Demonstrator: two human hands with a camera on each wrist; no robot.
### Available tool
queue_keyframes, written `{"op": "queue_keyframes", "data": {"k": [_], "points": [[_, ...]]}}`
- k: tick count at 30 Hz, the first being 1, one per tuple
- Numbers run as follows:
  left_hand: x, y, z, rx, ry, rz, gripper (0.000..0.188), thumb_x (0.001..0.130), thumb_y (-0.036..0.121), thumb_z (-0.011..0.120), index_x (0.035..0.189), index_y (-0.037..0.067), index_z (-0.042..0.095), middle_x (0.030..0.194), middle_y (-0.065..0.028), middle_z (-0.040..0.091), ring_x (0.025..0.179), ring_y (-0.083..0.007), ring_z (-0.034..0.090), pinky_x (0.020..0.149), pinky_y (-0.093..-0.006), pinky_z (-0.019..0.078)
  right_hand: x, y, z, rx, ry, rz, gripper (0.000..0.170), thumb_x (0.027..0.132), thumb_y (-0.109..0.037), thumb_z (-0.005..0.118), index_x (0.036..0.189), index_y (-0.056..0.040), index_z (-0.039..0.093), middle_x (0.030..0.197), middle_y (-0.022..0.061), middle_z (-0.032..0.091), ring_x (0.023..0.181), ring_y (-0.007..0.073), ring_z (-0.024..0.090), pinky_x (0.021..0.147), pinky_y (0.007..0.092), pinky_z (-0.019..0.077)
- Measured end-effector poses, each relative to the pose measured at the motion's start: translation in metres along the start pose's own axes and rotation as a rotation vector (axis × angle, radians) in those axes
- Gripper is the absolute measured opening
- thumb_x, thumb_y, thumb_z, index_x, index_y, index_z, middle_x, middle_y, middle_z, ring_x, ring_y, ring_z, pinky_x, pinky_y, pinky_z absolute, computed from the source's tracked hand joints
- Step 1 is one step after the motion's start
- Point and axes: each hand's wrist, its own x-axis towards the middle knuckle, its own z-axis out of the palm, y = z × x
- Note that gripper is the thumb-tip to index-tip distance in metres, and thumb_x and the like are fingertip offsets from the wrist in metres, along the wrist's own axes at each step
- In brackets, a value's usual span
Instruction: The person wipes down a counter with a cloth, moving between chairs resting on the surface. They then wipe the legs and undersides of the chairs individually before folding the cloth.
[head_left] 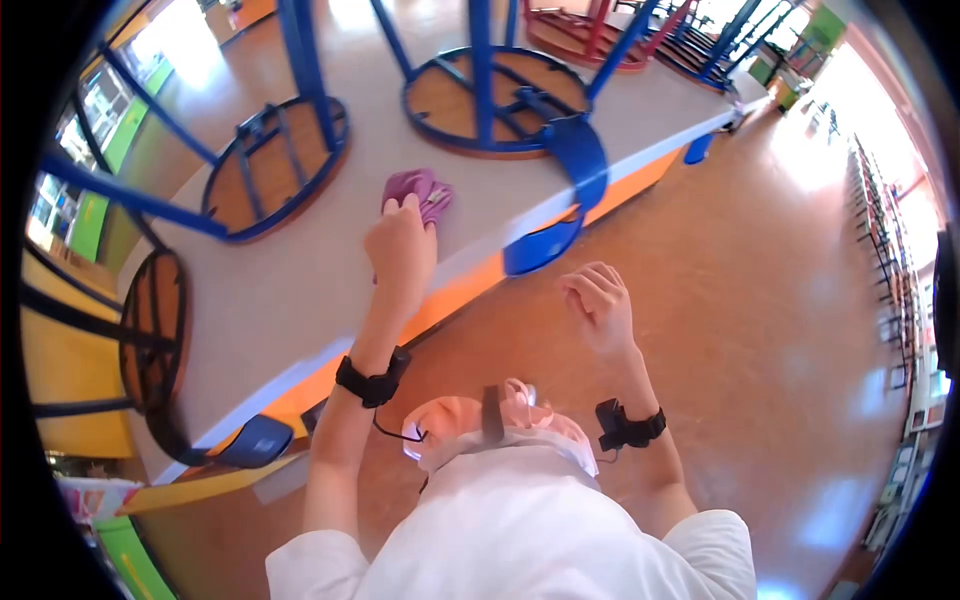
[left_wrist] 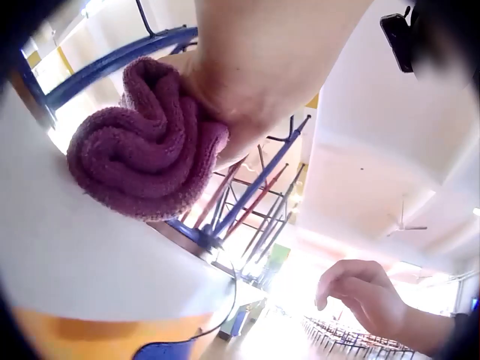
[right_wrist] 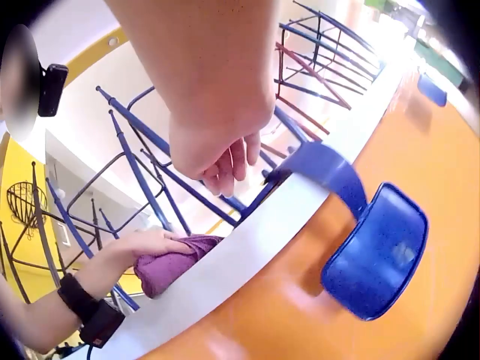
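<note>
My left hand (head_left: pixel 402 245) grips a folded purple cloth (head_left: pixel 408 184) on the pale tabletop (head_left: pixel 270 310), close to the table's near edge. In the left wrist view the cloth (left_wrist: pixel 142 161) shows as thick, fuzzy folds bunched beneath the palm; the fingers are mostly hidden there. Away from the table, my right hand (head_left: pixel 602 308) is raised in the air over the floor side, with nothing in it. Its fingers (right_wrist: pixel 238 159) hang loosely bent in the right wrist view.
Upturned chairs with round wooden seats (head_left: pixel 275 170) and blue legs stand on the table around the cloth. A blue backrest (head_left: pixel 545 248) hangs past the near edge beside the orange table side (right_wrist: pixel 300 300). Brown floor (head_left: pixel 740 300) stretches to the right.
</note>
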Motion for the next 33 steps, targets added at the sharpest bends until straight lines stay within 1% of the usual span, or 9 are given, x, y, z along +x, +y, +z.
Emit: {"op": "queue_keyframes", "data": {"k": [6, 8, 9, 12, 18, 20, 22, 25, 33], "points": [[-0.011, 0.089, 0.055, -0.329, 0.086, 0.152, 0.028, 0.078, 0.016, 0.063, 0.103, 0.005, 0.06, 0.09, -0.014, 0.064, 0.079, -0.0272, 0.064, 0.069, -0.0339, 0.0498, -0.062, 0.072, -0.04, -0.051, 0.008, 0.089, 0.007, 0.072, -0.003, 0.06, 0.079, -0.0043, 0.059, 0.075, 0.007, 0.058, 0.075, 0.0257, 0.054, 0.069, 0.0353, 0.0434], [-0.021, 0.112, 0.07, -1.298, -0.377, -0.024, 0.029, 0.081, 0.012, 0.061, 0.108, 0.0, 0.059, 0.089, -0.0095, 0.065, 0.079, -0.0155, 0.062, 0.071, -0.0262, 0.0476, -0.08, 0.09, -0.061, -0.049, 0.016, 0.179, 0.008, 0.071, -0.002, 0.06, 0.079, -0.0035, 0.059, 0.074, 0.0076, 0.058, 0.074, 0.0262, 0.055, 0.07, 0.0351, 0.0438], [-0.026, 0.131, 0.067, -1.473, -0.47, -0.083, 0.026, 0.083, 0.012, 0.059, 0.105, -0.003, 0.059, 0.088, -0.0048, 0.063, 0.08, -0.0083, 0.057, 0.071, -0.0218, 0.0449, -0.082, 0.097, -0.069, -0.06, 0.032, 0.192, 0.008, 0.071, -0.002, 0.06, 0.079, -0.0035, 0.059, 0.074, 0.0076, 0.058, 0.074, 0.0262, 0.055, 0.07, 0.0351, 0.0438], [-0.022, 0.152, 0.087, -1.568, -0.544, -0.124, 0.025, 0.083, 0.012, 0.059, 0.103, -0.004, 0.059, 0.09, -0.0051, 0.064, 0.081, -0.0092, 0.058, 0.072, -0.0217, 0.0444, -0.1, 0.114, -0.058, 0.018, 0.147, 0.342, 0.008, 0.071, 0.0, 0.06, 0.078, -0.0027, 0.059, 0.073, 0.0081, 0.059, 0.073, 0.0263, 0.055, 0.069, 0.0348, 0.0441], [0.043, 0.221, 0.078, -1.008, -0.022, 0.18, 0.034, 0.079, 0.013, 0.061, 0.108, -0.004, 0.056, 0.097, -0.0168, 0.063, 0.079, -0.0218, 0.064, 0.068, -0.0295, 0.0482, -0.08, 0.148, -0.109, -0.066, 0.126, 0.384, 0.007, 0.072, 0.001, 0.059, 0.079, -0.0019, 0.06, 0.073, 0.0086, 0.06, 0.072, 0.0262, 0.056, 0.068, 0.0345, 0.0443], [0.059, 0.216, 0.104, -0.423, 0.319, 0.296, 0.035, 0.079, 0.016, 0.061, 0.108, -0.003, 0.056, 0.103, -0.0139, 0.062, 0.083, -0.0291, 0.064, 0.07, -0.0326, 0.0502, -0.077, 0.171, -0.095, -0.134, 0.182, 0.403, 0.006, 0.073, 0.001, 0.058, 0.078, -0.002, 0.06, 0.073, 0.0089, 0.06, 0.072, 0.0264, 0.056, 0.068, 0.0344, 0.0442], [0.068, 0.228, 0.114, -0.353, 0.26, 0.23, 0.036, 0.078, 0.02, 0.061, 0.11, 0.003, 0.056, 0.107, -0.0123, 0.061, 0.09, -0.0316, 0.06, 0.075, -0.0383, 0.0494, -0.056, 0.193, -0.1, -0.096, 0.24, 0.421, 0.005, 0.073, 0.0, 0.058, 0.077, -0.0028, 0.059, 0.072, 0.0088, 0.06, 0.071, 0.0264, 0.056, 0.068, 0.0344, 0.0443], [0.079, 0.246, 0.13, 0.071, 0.124, 0.245, 0.028, 0.075, 0.016, 0.061, 0.1, 0.006, 0.052, 0.094, -0.0069, 0.059, 0.08, -0.0247, 0.062, 0.064, -0.0319, 0.0523, -0.005, 0.221, -0.111, -0.07, 0.259, 0.357, 0.005, 0.073, -0.001, 0.059, 0.077, -0.0048, 0.06, 0.072, 0.0076, 0.06, 0.071, 0.0259, 0.056, 0.069, 0.0344, 0.0444], [0.111, 0.27, 0.143, 0.053, 0.089, 0.016, 0.036, 0.078, 0.014, 0.059, 0.111, 0.002, 0.051, 0.109, -0.011, 0.059, 0.087, -0.0286, 0.062, 0.067, -0.0357, 0.0517, 0.076, 0.31, -0.112, -0.005, 0.11, 0.128, 0.009, 0.074, -0.003, 0.059, 0.082, -0.0078, 0.06, 0.076, 0.0031, 0.06, 0.076, 0.0229, 0.055, 0.07, 0.0344, 0.0433]]}}
